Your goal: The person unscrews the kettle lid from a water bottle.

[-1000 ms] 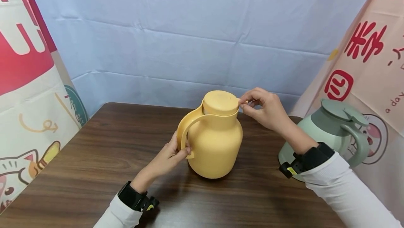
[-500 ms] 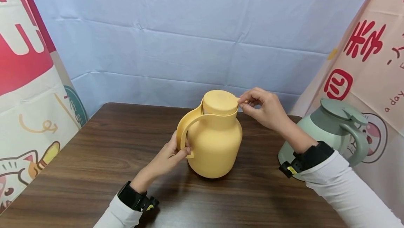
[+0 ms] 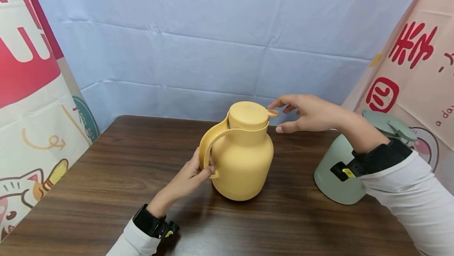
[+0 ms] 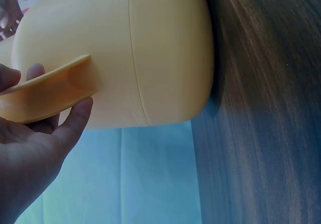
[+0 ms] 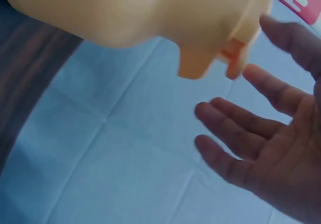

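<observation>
The left hand [image 3: 193, 173] grips the handle [image 3: 213, 132] of a yellow jug [image 3: 242, 161]; the right hand [image 3: 308, 113], fingers parted and empty, hangs just beside the tab [image 3: 273, 113] of its lid [image 3: 248, 114]. Upright on the surface [image 3: 142, 161] before me, the jug looks capped; apparently only the left grip remains to loosen. A green jug [image 3: 333, 175] stands to the right.

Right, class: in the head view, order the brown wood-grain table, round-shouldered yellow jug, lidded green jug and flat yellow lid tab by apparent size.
Brown table
Yellow jug, green jug: unsure, as the right arm partly hides the latter
Yellow lid tab
</observation>
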{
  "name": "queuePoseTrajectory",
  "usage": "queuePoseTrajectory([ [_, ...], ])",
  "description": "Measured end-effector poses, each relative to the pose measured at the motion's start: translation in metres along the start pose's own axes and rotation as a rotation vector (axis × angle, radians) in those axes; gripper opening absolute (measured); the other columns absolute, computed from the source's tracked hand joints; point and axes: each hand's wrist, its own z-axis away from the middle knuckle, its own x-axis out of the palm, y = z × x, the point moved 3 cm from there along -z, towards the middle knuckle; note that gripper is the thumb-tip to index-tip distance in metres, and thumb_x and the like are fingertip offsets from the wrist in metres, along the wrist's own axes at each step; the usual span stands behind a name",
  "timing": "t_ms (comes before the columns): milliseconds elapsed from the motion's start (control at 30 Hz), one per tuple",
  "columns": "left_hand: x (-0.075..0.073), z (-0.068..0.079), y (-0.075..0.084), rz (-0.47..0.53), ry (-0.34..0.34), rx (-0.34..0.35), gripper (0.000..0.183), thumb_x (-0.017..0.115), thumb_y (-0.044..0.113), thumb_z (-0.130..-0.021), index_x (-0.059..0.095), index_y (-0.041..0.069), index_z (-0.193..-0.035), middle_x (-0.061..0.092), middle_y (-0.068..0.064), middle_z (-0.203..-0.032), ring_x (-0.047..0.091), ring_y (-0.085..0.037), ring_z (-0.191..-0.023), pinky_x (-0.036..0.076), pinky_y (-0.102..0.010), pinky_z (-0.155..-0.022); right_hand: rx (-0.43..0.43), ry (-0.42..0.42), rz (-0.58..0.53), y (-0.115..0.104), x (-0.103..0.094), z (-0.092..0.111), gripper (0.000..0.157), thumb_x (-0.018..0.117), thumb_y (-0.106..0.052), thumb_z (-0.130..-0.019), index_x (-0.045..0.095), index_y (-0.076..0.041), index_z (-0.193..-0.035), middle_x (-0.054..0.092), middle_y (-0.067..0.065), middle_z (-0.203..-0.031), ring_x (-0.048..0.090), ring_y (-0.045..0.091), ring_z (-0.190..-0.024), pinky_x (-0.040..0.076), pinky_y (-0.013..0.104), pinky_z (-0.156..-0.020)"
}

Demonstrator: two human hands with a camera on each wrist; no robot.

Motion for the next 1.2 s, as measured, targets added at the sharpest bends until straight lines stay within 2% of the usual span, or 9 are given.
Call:
queuePoseTrajectory([
  [167,0.000,0.000,0.001,-0.010,-0.008,0.020,0.021,0.036,-0.009,-0.095,0.029,-0.006,-0.114,0.048,-0.021,-0.091,0.054,-0.037,-0.085,0.046,-0.039,-0.069,0.034,-0.111,0.043,-0.005,-0.008,0.000,0.061,0.073,-0.042,-0.078,0.051,-0.015,-0.128,0.049,0.006,-0.130,0.047,0.033,-0.115,0.037,0.053,-0.089],
  [300,-0.001,0.000,0.001,-0.006,-0.004,0.009,0.022,0.037,-0.009,-0.094,0.029,-0.006,-0.114,0.048,-0.020,-0.091,0.054,-0.039,-0.085,0.046,-0.038,-0.070,0.047,-0.163,0.053,-0.006,-0.011,0.000,0.063,0.073,-0.044,-0.077,0.050,-0.014,-0.129,0.047,0.009,-0.131,0.045,0.036,-0.116,0.035,0.055,-0.090],
  [433,0.000,0.000,-0.007,0.005,-0.005,0.014,0.023,0.036,-0.009,-0.095,0.029,-0.004,-0.116,0.048,-0.019,-0.092,0.054,-0.038,-0.086,0.046,-0.035,-0.070,0.071,-0.166,0.066,-0.006,-0.011,-0.001,0.066,0.073,-0.047,-0.076,0.050,-0.014,-0.129,0.047,0.009,-0.132,0.045,0.035,-0.117,0.036,0.055,-0.089],
  [600,0.000,0.000,-0.029,0.004,-0.002,0.020,0.022,0.037,-0.003,-0.097,0.030,0.003,-0.118,0.049,-0.011,-0.093,0.054,-0.031,-0.085,0.046,-0.032,-0.069,0.074,-0.157,0.077,-0.007,-0.009,-0.006,0.068,0.072,-0.048,-0.077,0.049,-0.014,-0.130,0.048,0.008,-0.131,0.046,0.032,-0.116,0.036,0.053,-0.089],
  [667,-0.001,0.001,-0.032,0.003,-0.002,0.025,0.022,0.038,-0.001,-0.098,0.030,0.005,-0.118,0.049,-0.009,-0.092,0.054,-0.028,-0.085,0.046,-0.032,-0.069,0.070,-0.156,0.071,-0.009,-0.008,-0.009,0.068,0.072,-0.047,-0.077,0.048,-0.013,-0.132,0.048,0.009,-0.131,0.046,0.032,-0.116,0.037,0.053,-0.090],
  [733,-0.001,0.001,-0.033,0.007,-0.002,0.032,0.023,0.038,-0.001,-0.098,0.030,0.006,-0.119,0.049,-0.009,-0.093,0.055,-0.028,-0.086,0.046,-0.033,-0.069,0.067,-0.157,0.060,-0.012,-0.008,-0.013,0.069,0.072,-0.046,-0.078,0.047,-0.014,-0.133,0.047,0.009,-0.132,0.046,0.032,-0.117,0.037,0.053,-0.090],
  [933,-0.001,0.000,-0.006,0.002,-0.006,0.008,0.022,0.036,-0.008,-0.095,0.029,-0.004,-0.115,0.049,-0.018,-0.091,0.054,-0.037,-0.085,0.046,-0.033,-0.070,0.041,-0.170,0.040,-0.019,-0.004,-0.026,0.072,0.073,-0.045,-0.077,0.044,-0.017,-0.135,0.044,0.010,-0.134,0.043,0.032,-0.120,0.036,0.052,-0.090],
  [967,-0.001,0.000,-0.005,0.001,-0.005,0.007,0.022,0.036,-0.009,-0.095,0.029,-0.004,-0.115,0.049,-0.019,-0.091,0.054,-0.038,-0.085,0.046,-0.034,-0.070,0.028,-0.170,0.037,-0.020,-0.003,-0.028,0.073,0.073,-0.045,-0.077,0.043,-0.016,-0.136,0.044,0.011,-0.135,0.043,0.032,-0.120,0.036,0.053,-0.091],
  [1200,-0.001,0.001,-0.031,0.004,-0.001,0.019,0.024,0.038,-0.001,-0.098,0.030,0.006,-0.120,0.050,-0.011,-0.093,0.057,-0.029,-0.087,0.047,-0.033,-0.071,-0.020,-0.166,-0.022,-0.026,0.003,-0.045,0.083,0.075,-0.043,-0.075,0.033,-0.018,-0.143,0.035,0.010,-0.142,0.040,0.031,-0.123,0.034,0.051,-0.094],
])
